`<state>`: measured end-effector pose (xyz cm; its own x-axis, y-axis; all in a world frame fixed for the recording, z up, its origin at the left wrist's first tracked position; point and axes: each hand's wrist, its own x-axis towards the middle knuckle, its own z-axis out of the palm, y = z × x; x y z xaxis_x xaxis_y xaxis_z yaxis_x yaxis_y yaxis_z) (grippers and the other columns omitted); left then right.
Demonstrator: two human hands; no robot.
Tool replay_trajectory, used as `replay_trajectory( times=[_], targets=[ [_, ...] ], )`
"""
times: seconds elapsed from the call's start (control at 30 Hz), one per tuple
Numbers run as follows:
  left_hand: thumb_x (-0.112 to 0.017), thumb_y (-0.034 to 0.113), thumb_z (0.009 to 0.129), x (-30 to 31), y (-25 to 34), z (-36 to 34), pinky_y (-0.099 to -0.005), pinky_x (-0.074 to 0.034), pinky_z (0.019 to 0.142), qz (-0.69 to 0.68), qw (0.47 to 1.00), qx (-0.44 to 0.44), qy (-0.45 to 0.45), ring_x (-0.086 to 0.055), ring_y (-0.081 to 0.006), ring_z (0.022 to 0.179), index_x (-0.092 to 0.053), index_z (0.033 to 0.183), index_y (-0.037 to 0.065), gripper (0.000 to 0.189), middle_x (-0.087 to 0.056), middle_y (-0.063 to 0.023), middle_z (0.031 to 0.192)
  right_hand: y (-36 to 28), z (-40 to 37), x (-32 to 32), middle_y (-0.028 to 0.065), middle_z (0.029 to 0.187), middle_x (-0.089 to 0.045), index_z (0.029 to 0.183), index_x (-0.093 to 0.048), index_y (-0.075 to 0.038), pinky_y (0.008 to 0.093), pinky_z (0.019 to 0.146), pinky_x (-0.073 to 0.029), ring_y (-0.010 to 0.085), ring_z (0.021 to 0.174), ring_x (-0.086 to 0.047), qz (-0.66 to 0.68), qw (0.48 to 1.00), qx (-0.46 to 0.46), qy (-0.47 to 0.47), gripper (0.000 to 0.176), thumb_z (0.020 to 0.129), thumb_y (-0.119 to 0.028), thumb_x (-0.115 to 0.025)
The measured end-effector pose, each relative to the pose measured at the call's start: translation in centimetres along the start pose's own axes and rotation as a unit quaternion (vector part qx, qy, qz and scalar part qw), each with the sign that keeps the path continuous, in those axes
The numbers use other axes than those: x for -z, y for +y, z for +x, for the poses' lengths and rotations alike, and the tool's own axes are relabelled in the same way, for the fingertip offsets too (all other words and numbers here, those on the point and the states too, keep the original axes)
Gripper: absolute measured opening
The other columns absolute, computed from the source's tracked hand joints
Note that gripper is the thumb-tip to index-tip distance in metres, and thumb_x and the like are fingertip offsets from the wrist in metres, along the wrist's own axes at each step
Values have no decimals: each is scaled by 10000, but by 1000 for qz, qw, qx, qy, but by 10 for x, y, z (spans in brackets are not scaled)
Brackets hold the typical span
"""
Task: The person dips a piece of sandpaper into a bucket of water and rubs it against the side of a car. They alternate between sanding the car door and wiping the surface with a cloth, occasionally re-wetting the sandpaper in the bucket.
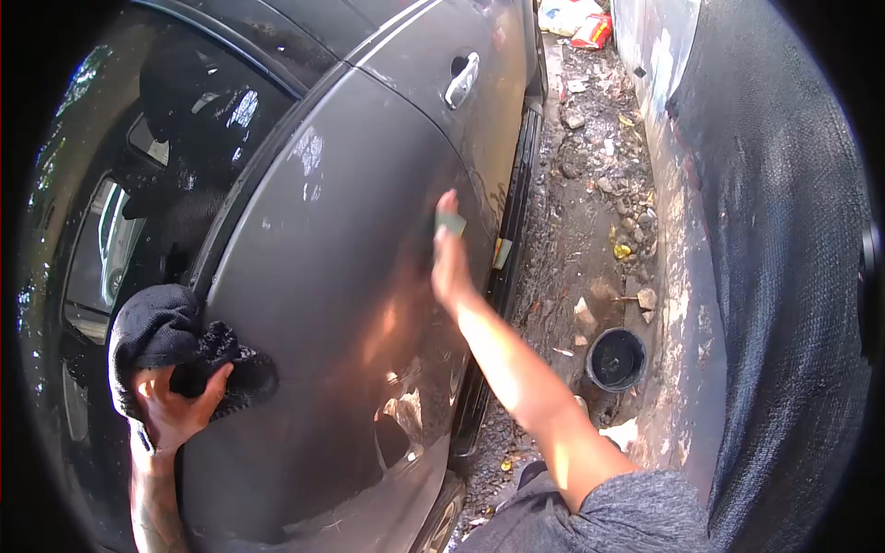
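Looking down the side of a grey car: door panel (341, 276) fills the middle of the view, dark window (138, 184) to the left, and the next door with its chrome handle (461, 80) at the top.

- Netted wall (784, 276) runs down the right, close to the car. Only a narrow strip of rubble-strewn ground (590, 230) lies between them, so there's little room on that side.
- Side step (512, 230) runs along the panel's lower edge, just beside the right hand.
- Black cloth (161, 323) is bunched and lies across the seam between window and panel, long axis roughly crosswise in view. Left hand (171, 410) is clenched on it from below, thumb on top, pressing it to the car.
- Round black pot (616, 359) sits on the ground near the wall, well apart from both hands.
- Right hand (450, 263) is stretched far out, palm flat to the panel, near the panel's far edge.
- Small pad (451, 224), greenish, is pinned at the fingertips against the paint. It's grasped, not loose, and too small to tell its long axis.

Key relation: the pad lies directly ahead of the right hand's fingers, in line with the forearm. The right hand is the nearer one by far, with the left well apart on the window side. Bare panel stays open between the two hands, while the door seam and side step bound the pad closely on the far side.
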<state>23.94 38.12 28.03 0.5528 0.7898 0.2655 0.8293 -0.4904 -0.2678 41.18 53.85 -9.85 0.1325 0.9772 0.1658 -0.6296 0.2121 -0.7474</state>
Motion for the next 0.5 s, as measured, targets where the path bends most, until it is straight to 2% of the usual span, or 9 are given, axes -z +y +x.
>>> replay_trajectory(
  times=[0.07,0.13,0.2,0.27,0.33,0.4,0.47,0.5],
  targets=[
    [-915,105,678,0,-3,-4,-382,-567,834,-13,999,26,-18,-704,-315,875,-708,1017,-15,415,-722,-150,989,-4,13,6,92,1723,49,1639,-75,-65,448,1257,60,279,1581,73,-105,994,20,25,769,1064,-518,-311],
    [-919,119,671,-2,-6,-3,-387,-564,842,5,1000,-14,11,-705,-318,873,-710,1009,-11,418,-723,-149,987,-5,-54,-18,111,1721,44,1639,-91,-68,470,1257,51,299,1582,56,-137,988,76,-13,799,1051,-550,-338],
    [-920,122,672,-2,-5,-5,-388,-563,844,4,1000,-8,5,-705,-321,872,-707,1008,-13,420,-723,-154,988,-14,-125,-34,129,1719,40,1639,-107,-72,492,1257,42,319,1583,39,-165,972,145,-79,829,1039,-583,-365],
    [-920,126,672,0,-5,0,-390,-561,847,8,1000,-9,0,-705,-325,872,-704,1006,-14,421,-722,-159,988,6,-119,-20,108,1723,25,1640,-102,-83,492,1258,33,322,1580,54,-117,985,87,-91,854,1029,-624,-354],
    [-919,135,675,1,-5,2,-392,-560,851,26,999,-27,0,-707,-329,882,-706,997,-16,414,-724,-164,983,21,-66,3,118,1721,23,1640,-101,-79,492,1257,31,314,1581,47,-124,992,35,2,825,1042,-592,-346],
    [-918,151,693,0,-6,-8,-384,-567,838,42,999,-9,-19,-716,-326,877,-704,1007,-17,416,-727,-163,974,24,-25,23,128,1719,21,1639,-99,-74,492,1256,28,307,1581,39,-139,989,1,52,795,1055,-559,-337],
    [-913,166,716,-5,-12,-14,-375,-576,820,26,999,28,-5,-727,-328,861,-712,997,-15,391,-734,-150,951,19,-59,4,139,1717,20,1638,-98,-69,492,1255,26,299,1582,32,-152,987,22,43,766,1069,-527,-329],
    [-906,180,735,-2,-7,-7,-371,-581,805,36,999,0,-18,-733,-326,839,-714,1006,-10,383,-738,-140,929,15,-91,-9,144,1716,19,1638,-97,-67,492,1255,25,295,1582,28,-151,987,47,22,752,1075,-510,-325]
  ],
)
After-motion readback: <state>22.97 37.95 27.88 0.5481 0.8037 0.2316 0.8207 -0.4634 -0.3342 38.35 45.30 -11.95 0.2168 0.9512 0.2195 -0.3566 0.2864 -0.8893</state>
